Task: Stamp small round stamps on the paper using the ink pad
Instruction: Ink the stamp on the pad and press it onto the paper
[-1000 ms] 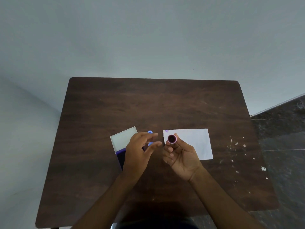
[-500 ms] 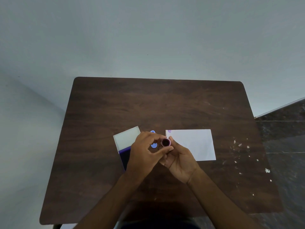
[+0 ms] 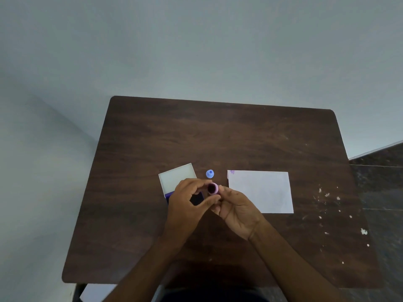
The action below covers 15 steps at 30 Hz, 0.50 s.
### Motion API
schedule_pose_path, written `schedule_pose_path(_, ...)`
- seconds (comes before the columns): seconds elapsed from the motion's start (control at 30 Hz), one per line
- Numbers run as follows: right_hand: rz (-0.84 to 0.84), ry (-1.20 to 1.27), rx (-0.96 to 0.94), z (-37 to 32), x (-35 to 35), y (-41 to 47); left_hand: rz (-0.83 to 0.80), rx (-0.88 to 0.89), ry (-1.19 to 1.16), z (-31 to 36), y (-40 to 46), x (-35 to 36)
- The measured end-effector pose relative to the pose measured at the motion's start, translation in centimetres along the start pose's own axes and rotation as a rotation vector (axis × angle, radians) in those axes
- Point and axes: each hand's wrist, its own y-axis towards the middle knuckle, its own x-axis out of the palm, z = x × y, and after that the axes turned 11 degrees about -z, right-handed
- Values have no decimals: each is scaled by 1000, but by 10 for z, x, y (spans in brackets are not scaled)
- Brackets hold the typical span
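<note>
Head view: in the last second your left hand (image 3: 185, 205) has come across from over the ink pad (image 3: 197, 198) to meet your right hand (image 3: 236, 209), and its fingertips now touch the pink round stamp (image 3: 213, 188) from the left. With the left hand drawn toward you, the blue stamp (image 3: 209, 173) on the tabletop (image 3: 218, 136), half hidden 1 second ago, stands fully in sight between the ink pad's open lid (image 3: 177, 176) and the paper (image 3: 260, 191). I read this as a hand-over or a turning of the stamp, not yet an inking, since the dark face points up at you and away from the pad.

Your right hand grasps the pink stamp from the right and below, palm up, fingers curled under it. Your left hand pinches at it with curled thumb and forefinger, and the dark pad shows through the gap they make. Both hands hover above the tabletop, just near of the blue stamp.

The paper lies flat to the right, with 1 faint purple print (image 3: 233, 171) at its far left corner, so most of the stamping looks still to do.
</note>
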Motion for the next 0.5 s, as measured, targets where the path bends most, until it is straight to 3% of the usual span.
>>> schedule_pose_path(0.13, 237, -441, -23, 4, 2, 14, 16, -39, 91, -46, -6, -17)
schedule_pose_path(0.23, 403, -890, 1, 12, 6, 26, -95, -131, 314, -86, -9, -25)
schedule_pose_path(0.33, 458, -1206, 57, 27, 7, 38, -172, -182, 414, -112, -14, -22)
schedule_pose_path(0.5, 436, -1552, 85, 50, 8, 57, -142, -139, 520, -131, -14, -13)
